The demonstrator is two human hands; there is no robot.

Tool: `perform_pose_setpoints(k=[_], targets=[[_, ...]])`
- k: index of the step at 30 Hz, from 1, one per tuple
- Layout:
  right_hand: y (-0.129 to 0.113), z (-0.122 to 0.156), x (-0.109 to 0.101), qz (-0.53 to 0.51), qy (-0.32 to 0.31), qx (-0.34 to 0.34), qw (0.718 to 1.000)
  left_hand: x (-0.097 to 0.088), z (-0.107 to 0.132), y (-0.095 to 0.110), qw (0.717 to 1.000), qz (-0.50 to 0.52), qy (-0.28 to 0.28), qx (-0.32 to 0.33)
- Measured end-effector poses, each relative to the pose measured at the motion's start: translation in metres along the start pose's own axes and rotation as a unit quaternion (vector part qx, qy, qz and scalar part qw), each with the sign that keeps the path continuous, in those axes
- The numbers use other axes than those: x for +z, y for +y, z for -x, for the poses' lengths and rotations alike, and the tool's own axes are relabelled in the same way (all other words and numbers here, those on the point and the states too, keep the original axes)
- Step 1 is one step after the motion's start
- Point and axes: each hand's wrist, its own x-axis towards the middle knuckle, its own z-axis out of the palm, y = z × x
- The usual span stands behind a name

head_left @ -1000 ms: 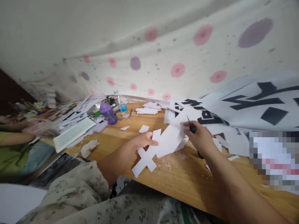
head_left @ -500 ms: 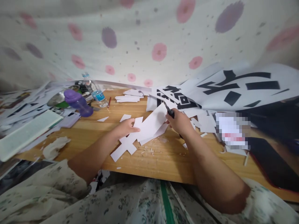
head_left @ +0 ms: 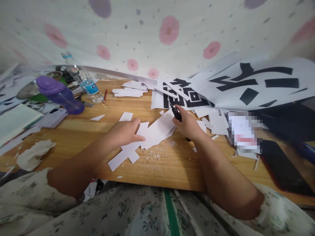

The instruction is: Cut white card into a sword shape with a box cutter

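Under my left hand (head_left: 123, 132) lies a white paper cut-out (head_left: 156, 132) with a cross-shaped lower end, flat on the wooden table. The thumb presses on it, the index finger is apart from the thumb, and the other fingers are hidden. My right hand (head_left: 187, 123) is closed around a slim black-handled craft knife (head_left: 176, 113). Its thin tip points up and away, past the cut-out's far end. A small white scrap (head_left: 126, 116) shows beyond my left hand.
Left are a purple bottle (head_left: 59, 95), a clear water bottle (head_left: 90, 86), a red pencil (head_left: 105, 96) and crumpled paper (head_left: 34, 155). White strips (head_left: 130, 91) lie behind. Sheets with black characters (head_left: 246, 82) lean at back right, near a black phone (head_left: 287, 167). Shavings (head_left: 157, 155) litter the middle.
The view has shifted. My left thumb and index finger have spread a little wider over the cut-out. My right hand still grips the craft knife.
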Motion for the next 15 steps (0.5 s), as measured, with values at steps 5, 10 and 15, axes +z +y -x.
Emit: perform_pose_setpoints(k=[5,10,15], targets=[[0.001,-0.001,-0.002,-0.065,0.019,0.050,0.996,0.010,0.014,0.017,0.993,-0.080,0.000,0.087],[-0.003,-0.001,-0.009,-0.244,0.065,0.064,0.966,0.027,0.014,0.020,0.985,-0.100,-0.033,0.137],[-0.005,0.000,-0.017,-0.342,0.120,0.073,0.929,0.023,0.007,0.019,0.981,-0.100,-0.026,0.164]])
